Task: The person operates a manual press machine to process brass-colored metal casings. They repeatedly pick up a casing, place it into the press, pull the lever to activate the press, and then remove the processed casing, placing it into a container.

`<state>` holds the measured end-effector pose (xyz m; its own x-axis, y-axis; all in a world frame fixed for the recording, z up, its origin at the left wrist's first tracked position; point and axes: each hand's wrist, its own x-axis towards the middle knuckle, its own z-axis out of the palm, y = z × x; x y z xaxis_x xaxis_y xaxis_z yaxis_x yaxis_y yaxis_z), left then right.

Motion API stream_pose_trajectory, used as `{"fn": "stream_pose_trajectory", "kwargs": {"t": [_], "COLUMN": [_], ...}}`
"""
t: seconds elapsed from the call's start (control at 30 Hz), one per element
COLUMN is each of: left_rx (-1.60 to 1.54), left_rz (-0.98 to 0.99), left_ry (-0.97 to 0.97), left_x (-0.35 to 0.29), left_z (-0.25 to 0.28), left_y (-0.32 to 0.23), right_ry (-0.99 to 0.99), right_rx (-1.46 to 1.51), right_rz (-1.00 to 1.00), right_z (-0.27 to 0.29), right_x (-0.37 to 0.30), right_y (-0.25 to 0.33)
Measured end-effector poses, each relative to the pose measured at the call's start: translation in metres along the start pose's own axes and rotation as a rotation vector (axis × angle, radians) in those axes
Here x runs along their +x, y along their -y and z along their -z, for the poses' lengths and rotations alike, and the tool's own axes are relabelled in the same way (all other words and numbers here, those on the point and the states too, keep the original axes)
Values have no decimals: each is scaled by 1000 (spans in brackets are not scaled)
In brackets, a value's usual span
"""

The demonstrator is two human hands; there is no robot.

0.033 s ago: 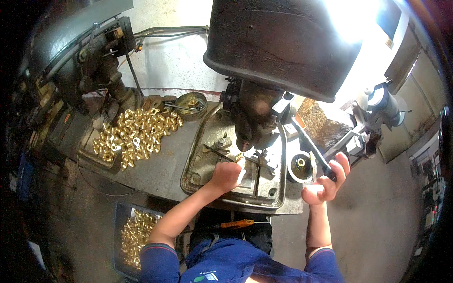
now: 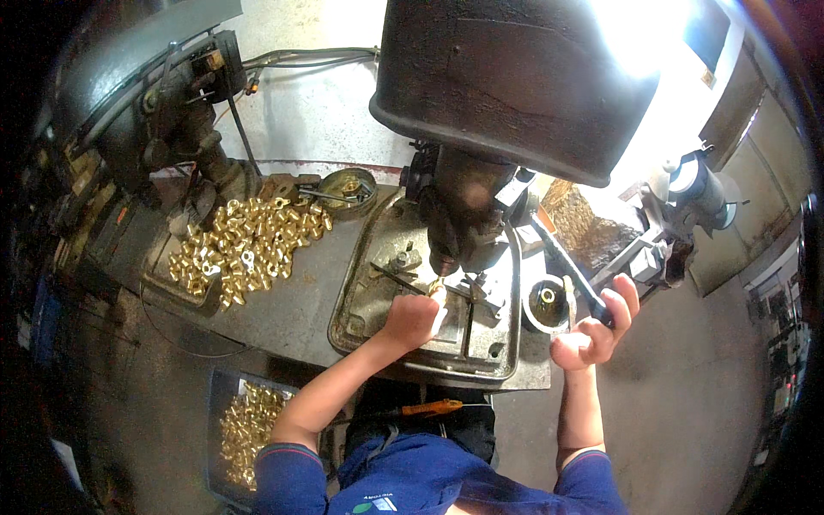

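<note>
My left hand (image 2: 414,321) is closed on a brass fitting (image 2: 437,290), held under the spindle (image 2: 444,257) of a drill press and above its metal table (image 2: 360,313). The fingers hide much of the fitting. At the right, my right hand (image 2: 592,336) curls round the end of the press's dark feed lever (image 2: 573,276), which slants down from the machine's head. Next to this hand, a round cup (image 2: 547,305) holds dark liquid and a small brass-coloured ring.
A heap of brass fittings (image 2: 249,245) lies on the bench at left, by a round tin (image 2: 348,190) with tools. More fittings fill a blue bin (image 2: 249,433) below. An orange-handled tool (image 2: 433,407) lies across near my lap. The dark machine housing (image 2: 515,86) overhangs.
My right hand and the lever's end have shifted very slightly up and to the right. My left hand stays in place on the fitting.
</note>
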<state>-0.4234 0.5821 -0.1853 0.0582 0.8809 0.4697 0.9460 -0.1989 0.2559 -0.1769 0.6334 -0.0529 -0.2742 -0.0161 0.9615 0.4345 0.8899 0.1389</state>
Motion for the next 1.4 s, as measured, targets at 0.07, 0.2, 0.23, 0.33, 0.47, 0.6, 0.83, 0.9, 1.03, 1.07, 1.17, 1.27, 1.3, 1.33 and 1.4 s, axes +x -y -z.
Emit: {"fn": "stream_pose_trajectory", "kwargs": {"t": [0.07, 0.2, 0.23, 0.33, 0.47, 0.6, 0.83, 0.9, 1.03, 1.07, 1.17, 1.27, 1.3, 1.33, 1.4], "left_rx": [11, -5, -8, -24, -59, -27, -64, -108, -288, -260, -319, -108, 111, 133, 370], "left_rz": [-41, -68, -69, -75, -78, -42, 54, 90, 251, 329, 698, 915, 985, 1133, 1054], "left_ry": [14, 3, 2, 0, -2, 38, 115, 109, 111, 175, 167, 139, 225, 303, 338], "left_x": [3, 6, 6, 7, 13, 12, 21, 7, -60, -81, -162, -241, -262, -283, -345], "left_z": [7, 12, 13, 12, 4, -6, 2, 16, 38, 57, 101, 120, 124, 135, 114], "left_y": [-1, -2, -1, 1, 4, 12, -1, -3, 19, 27, 65, 113, 119, 114, 132], "right_ry": [-27, -80, -91, -105, -220, -201, -144, -36, 92, 105, 139, 263, 294, 432, 498], "right_rx": [2, -1, 2, 15, 86, 152, 315, 418, 245, 211, 202, 340, 179, 133, 72], "right_rz": [17, 62, 82, 129, 129, 152, -290, -433, -449, -447, -466, -258, -349, -414, -527], "right_z": [-4, -11, -12, -14, -26, -42, -52, -54, -58, -53, -28, 13, 25, 31, 51], "right_x": [6, 24, 28, 42, 67, 103, 85, 59, 58, 55, 44, 15, -10, -21, -48], "right_y": [-7, -16, -19, -33, -54, -76, -215, -271, -278, -265, -182, -134, -130, -118, -109]}}
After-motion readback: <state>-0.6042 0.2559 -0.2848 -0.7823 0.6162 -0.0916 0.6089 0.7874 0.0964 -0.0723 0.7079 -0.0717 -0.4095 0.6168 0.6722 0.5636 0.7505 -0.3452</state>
